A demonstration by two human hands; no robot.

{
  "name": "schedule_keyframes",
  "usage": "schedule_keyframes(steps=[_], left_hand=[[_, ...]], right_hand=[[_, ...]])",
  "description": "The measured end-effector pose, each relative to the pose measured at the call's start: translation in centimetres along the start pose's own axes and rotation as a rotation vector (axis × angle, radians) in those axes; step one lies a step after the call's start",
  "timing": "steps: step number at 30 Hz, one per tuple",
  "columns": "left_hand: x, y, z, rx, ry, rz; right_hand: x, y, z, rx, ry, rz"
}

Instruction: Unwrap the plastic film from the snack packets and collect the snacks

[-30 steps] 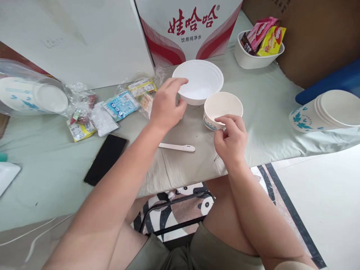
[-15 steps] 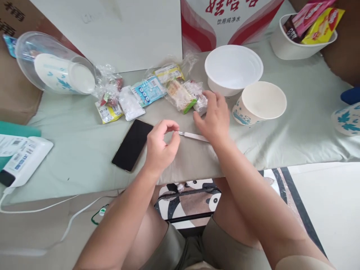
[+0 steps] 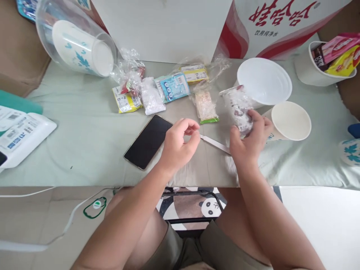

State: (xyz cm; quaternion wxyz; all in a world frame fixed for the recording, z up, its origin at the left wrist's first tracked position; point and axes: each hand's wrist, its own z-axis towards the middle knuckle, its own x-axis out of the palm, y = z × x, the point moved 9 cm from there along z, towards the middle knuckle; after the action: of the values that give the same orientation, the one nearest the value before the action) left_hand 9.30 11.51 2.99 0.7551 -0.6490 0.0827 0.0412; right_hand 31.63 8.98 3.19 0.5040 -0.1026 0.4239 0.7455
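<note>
The right grip [image 3: 249, 137] is clasping a clear snack packet [image 3: 238, 110] above the tabletop [image 3: 84, 150], with the paper cup [image 3: 291, 122] just to its right. The left grip [image 3: 180, 144], fingers curled shut, is seemingly pinching the end of the white spoon [image 3: 215, 144].

Right hand [image 3: 249, 140] grips a clear packet [image 3: 238, 108]; left hand [image 3: 178, 144] curls beside phone [image 3: 147, 142].

On the pale green cloth-covered table [image 3: 70, 150], the flat white plastic stick [image 3: 215, 143] lies between the left hand [image 3: 178, 144] and the right hand [image 3: 249, 140], with the black slab phone [image 3: 148, 141] just left of the left hand. The clear crinkled plastic packet [image 3: 238, 108] in the right hand is in front of the round white plastic bowl [image 3: 264, 80], and the white paper cup [image 3: 291, 120] stands right of that hand, beside the bowl. Small plastic snack packets [image 3: 174, 86] lie in a row behind the phone.
</note>
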Motion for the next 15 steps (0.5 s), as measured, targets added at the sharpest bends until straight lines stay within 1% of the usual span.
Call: schedule_keyframes(steps=[2, 4, 5, 7, 8, 10, 12, 13, 15], left_hand=[[1.3, 1.1, -0.4, -0.152, 0.096, -0.225], [2.9, 1.6, -1.0, -0.265, 0.194, -0.479], [3.3, 1.7, -1.1, -0.3, 0.214, -0.574], [3.2, 2.4, -0.9, -0.345, 0.165, -0.655], [2.8, 3.0, -0.7, -0.36, 0.114, -0.649], [1.6, 4.1, -0.3, -0.377, 0.021, -0.598], [0.5, 4.9, 0.1, -0.369, -0.033, -0.55], [0.0, 5.1, 0.3, -0.347, -0.057, -0.532], [-1.0, 5.1, 0.6, -0.271, -0.108, -0.497]], right_hand=[[-1.1, 2.1, -1.2, -0.071, 0.002, 0.062], [-1.0, 5.0, -2.6, -0.188, 0.084, 0.146], [-0.8, 6.5, -3.3, -0.259, 0.145, 0.203], [-0.3, 8.6, -4.3, -0.377, 0.268, 0.328], [-0.2, 9.0, -4.4, -0.405, 0.3, 0.372], [-0.2, 8.1, -4.1, -0.384, 0.307, 0.354], [0.0, 6.0, -3.6, -0.313, 0.31, 0.192], [0.3, 4.8, -3.5, -0.286, 0.336, 0.091], [1.1, 2.7, -3.7, -0.254, 0.433, -0.076]])
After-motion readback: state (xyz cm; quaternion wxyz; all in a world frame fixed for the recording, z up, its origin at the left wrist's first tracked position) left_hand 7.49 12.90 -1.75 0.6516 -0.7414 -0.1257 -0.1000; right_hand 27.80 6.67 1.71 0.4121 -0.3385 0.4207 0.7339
